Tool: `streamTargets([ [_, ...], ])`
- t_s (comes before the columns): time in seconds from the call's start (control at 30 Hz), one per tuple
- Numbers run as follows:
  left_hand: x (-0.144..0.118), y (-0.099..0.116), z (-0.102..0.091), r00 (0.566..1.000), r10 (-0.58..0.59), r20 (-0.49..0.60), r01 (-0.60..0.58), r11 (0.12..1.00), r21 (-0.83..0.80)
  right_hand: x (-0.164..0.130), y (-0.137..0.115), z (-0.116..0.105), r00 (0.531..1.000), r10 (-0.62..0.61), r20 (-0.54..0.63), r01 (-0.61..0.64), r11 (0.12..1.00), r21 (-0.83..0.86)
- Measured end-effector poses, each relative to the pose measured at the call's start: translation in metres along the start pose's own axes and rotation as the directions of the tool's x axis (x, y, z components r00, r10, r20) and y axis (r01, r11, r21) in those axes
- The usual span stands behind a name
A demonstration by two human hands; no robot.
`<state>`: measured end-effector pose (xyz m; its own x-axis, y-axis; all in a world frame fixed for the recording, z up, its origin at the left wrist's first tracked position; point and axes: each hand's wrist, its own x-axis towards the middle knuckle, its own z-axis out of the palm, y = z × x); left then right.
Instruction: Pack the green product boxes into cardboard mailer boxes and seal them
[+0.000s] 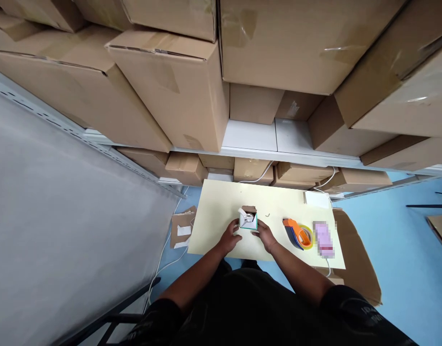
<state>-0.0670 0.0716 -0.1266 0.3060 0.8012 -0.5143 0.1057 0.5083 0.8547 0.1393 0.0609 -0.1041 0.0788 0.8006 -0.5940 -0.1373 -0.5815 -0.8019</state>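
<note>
A small white box with green edges stands on the pale yellow table, its top open and a brown cardboard flap raised at the back. Something white and rounded shows inside, too small to name. Against the left side of this box rest the fingers of my left hand, the thumb held apart. My right hand has its fingers at the right side, thumb pointing inward. Between them, both hands hold the box low on the tabletop.
Right of my hands lie an orange and blue tape dispenser and a pixelated pink item. A white box sits at the table's back right corner. Shelves with large cartons overhang the far side. Cardboard scraps lie left.
</note>
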Motion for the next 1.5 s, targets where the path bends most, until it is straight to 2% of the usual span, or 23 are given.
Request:
streamTargets([
  [0.13,0.008,0.002,-0.016,0.996,0.027,-0.088,-0.028,1.0,-0.014,0.021,-0.004,0.023,1.0,-0.005,0.025,0.005,1.0,-0.001],
  [0.3,0.026,0.023,-0.062,0.982,0.05,-0.18,-0.039,0.997,0.067,0.057,-0.019,0.07,0.999,0.005,0.043,-0.005,1.0,0.001],
  [0.5,0.064,0.048,-0.115,0.961,0.097,-0.259,-0.084,0.995,0.061,0.103,-0.042,0.125,1.0,0.001,0.027,-0.002,0.999,0.039],
  [0.63,0.087,0.059,-0.137,0.954,0.127,-0.27,-0.109,0.991,0.08,0.128,-0.054,0.148,1.0,0.006,0.029,-0.007,0.999,0.034],
  [0.77,0.101,0.065,-0.146,0.952,0.144,-0.271,-0.114,0.986,0.122,0.141,-0.061,0.158,1.0,0.002,0.017,-0.002,1.0,0.02],
  [0.9,0.095,0.063,-0.148,0.955,0.098,-0.281,-0.089,0.995,0.046,0.139,-0.062,0.149,1.0,0.002,-0.03,-0.002,1.0,-0.006],
  [1.0,0.075,0.056,-0.149,0.947,0.029,-0.319,-0.029,1.0,0.005,0.124,-0.056,0.13,0.996,-0.03,-0.08,0.024,0.997,-0.066],
  [1.13,0.033,0.039,-0.154,0.946,-0.062,-0.317,0.051,0.998,-0.041,0.082,-0.041,0.099,0.985,0.015,-0.169,-0.025,0.998,-0.058],
  [1.27,-0.016,0.019,-0.155,0.951,-0.112,-0.289,0.097,0.993,-0.067,0.03,-0.028,0.069,0.981,0.058,-0.184,-0.067,0.997,-0.042],
  [1.4,-0.056,0.006,-0.143,0.955,-0.107,-0.276,0.092,0.993,-0.068,-0.011,-0.024,0.045,0.989,0.06,-0.132,-0.069,0.996,-0.061],
  [1.5,-0.077,0.003,-0.128,0.954,-0.098,-0.282,0.079,0.994,-0.078,-0.022,-0.026,0.034,0.992,0.066,-0.108,-0.072,0.996,-0.055],
])
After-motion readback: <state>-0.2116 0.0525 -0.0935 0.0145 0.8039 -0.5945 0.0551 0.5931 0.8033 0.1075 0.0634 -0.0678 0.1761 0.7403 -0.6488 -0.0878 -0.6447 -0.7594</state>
